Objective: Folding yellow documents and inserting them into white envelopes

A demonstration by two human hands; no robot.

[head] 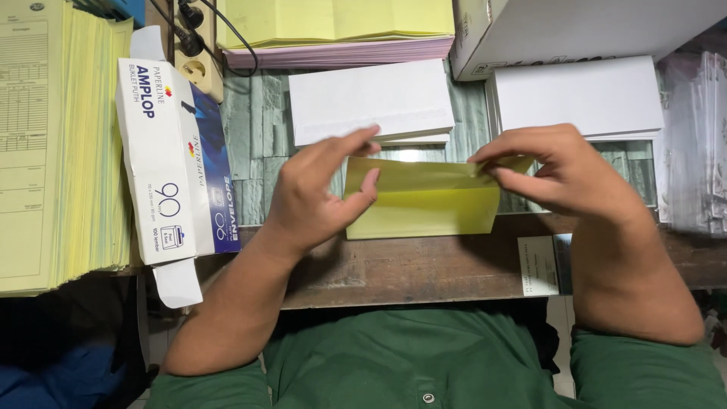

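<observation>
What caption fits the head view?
Left hand and right hand fold a yellow sheet before white envelopes.

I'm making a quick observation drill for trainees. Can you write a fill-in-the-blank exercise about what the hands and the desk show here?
1. Both hands hold a folded sheet of paper whose colour is ____.
2. The right hand pinches the sheet's upper ____ corner.
3. Left of the left hand lies an opened white and blue ____.
4. The white envelopes lie ____ the held sheet on the desk.

Missing words: yellow; right; box; beyond
</observation>
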